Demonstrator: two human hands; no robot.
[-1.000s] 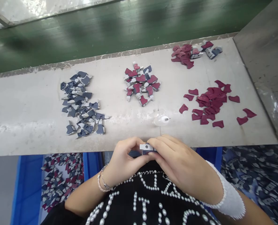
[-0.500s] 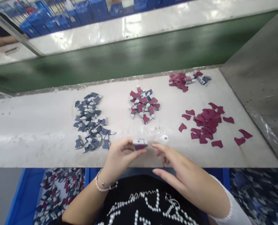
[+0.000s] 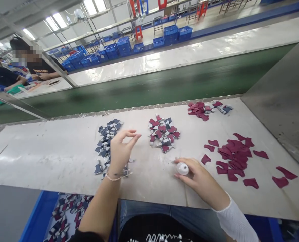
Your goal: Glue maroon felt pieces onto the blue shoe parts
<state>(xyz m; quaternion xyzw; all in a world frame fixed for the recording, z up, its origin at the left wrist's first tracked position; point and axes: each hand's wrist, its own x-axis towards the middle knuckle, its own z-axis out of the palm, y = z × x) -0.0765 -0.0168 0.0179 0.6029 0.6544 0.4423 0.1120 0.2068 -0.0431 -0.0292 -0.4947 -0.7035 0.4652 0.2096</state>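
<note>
My left hand [image 3: 121, 149] is lifted over the near end of a pile of blue-grey pieces [image 3: 104, 139]. Its thumb and forefinger tips meet in a ring, and I see nothing between them. My right hand [image 3: 199, 178] rests on the white table [image 3: 50, 158] with its fingers closed round a small round white object [image 3: 182, 168]. A pile of joined maroon-and-grey pieces [image 3: 163, 134] lies just beyond, between the two hands. Loose maroon pieces [image 3: 233, 154] are spread to the right of my right hand.
A smaller maroon pile [image 3: 199, 109] lies at the table's far edge, by the green conveyor belt [image 3: 151, 87]. A grey metal panel [image 3: 285, 101] bounds the right side. A blue bin [image 3: 35, 218] of mixed pieces sits below left. Another person [image 3: 30, 64] works far left.
My hands have parted. The left carried the small piece forward and no longer shows it. The right moved to the round white object and closed on it. My view tilted up.
</note>
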